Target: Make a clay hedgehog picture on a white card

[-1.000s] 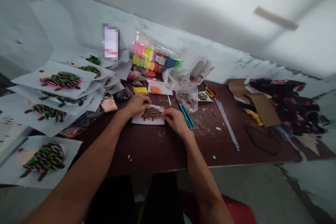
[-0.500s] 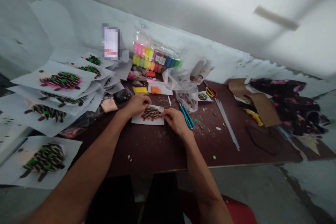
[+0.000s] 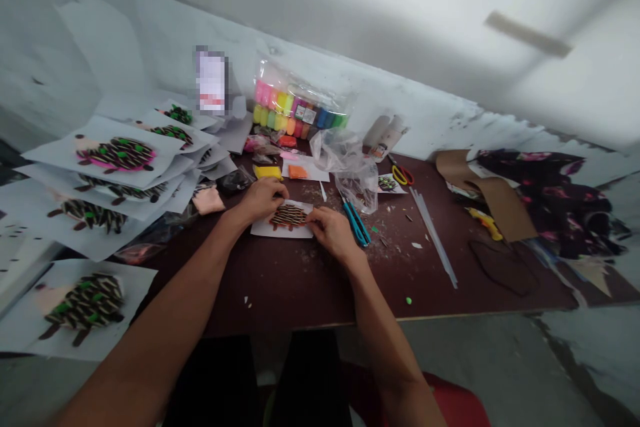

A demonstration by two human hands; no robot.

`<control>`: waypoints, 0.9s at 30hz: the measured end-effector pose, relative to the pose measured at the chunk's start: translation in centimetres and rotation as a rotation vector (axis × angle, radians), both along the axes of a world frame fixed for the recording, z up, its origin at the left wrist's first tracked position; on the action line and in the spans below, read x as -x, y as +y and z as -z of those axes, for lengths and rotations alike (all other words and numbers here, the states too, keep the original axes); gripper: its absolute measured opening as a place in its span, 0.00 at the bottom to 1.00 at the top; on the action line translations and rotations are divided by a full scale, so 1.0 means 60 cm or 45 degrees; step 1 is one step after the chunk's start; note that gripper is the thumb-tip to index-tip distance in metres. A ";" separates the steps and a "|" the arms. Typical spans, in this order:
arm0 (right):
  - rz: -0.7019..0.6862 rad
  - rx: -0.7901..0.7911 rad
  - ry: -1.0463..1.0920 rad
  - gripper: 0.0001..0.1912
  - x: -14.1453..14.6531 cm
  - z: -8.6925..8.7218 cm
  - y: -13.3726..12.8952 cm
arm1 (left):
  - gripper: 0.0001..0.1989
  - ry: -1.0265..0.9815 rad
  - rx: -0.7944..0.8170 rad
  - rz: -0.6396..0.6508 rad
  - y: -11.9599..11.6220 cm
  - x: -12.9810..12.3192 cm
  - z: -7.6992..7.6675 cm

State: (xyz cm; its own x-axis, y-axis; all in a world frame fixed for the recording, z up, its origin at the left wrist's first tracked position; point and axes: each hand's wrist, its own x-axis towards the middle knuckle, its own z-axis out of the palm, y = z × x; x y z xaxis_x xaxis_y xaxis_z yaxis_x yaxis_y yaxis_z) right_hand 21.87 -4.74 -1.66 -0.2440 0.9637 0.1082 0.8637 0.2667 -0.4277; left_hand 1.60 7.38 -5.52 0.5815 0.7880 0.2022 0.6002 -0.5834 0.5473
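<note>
A white sheet of paper (image 3: 263, 227) lies on the dark table between my hands. On it is a hedgehog figure (image 3: 289, 216) with dark and pale striped spines and orange-brown feet. My left hand (image 3: 265, 197) rests at the sheet's upper left corner, fingers curled together; what they hold, if anything, is hidden. At the right edge of the figure my right hand (image 3: 327, 225) has its thumb and fingertips pinched together, and anything between them is too small to make out. Yellow clay (image 3: 269, 172) sits just behind my left hand, orange clay (image 3: 298, 172) farther right.
Stacked hedgehog pictures (image 3: 115, 153) fill the left side. Teal scissors (image 3: 356, 221) lie right of my right hand, near a clear plastic bag (image 3: 350, 167). Glue sticks (image 3: 434, 237), a yellow glue gun (image 3: 485, 223) and dark floral cloth (image 3: 555, 200) are farther right. Clay packs (image 3: 295, 110) stand by the wall.
My right hand has shifted very slightly left along the figure's right edge. The left hand and the sheet look almost the same.
</note>
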 end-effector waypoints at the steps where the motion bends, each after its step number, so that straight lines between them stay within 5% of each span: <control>1: -0.002 -0.003 -0.003 0.09 0.000 0.000 0.000 | 0.10 -0.001 0.001 -0.003 0.000 0.000 0.000; 21: -0.006 0.009 -0.149 0.11 0.005 0.007 0.007 | 0.11 -0.007 -0.010 -0.018 -0.001 -0.001 0.003; 27: 0.042 -0.041 -0.056 0.05 0.002 0.000 0.002 | 0.10 -0.010 0.017 -0.004 -0.001 -0.001 -0.003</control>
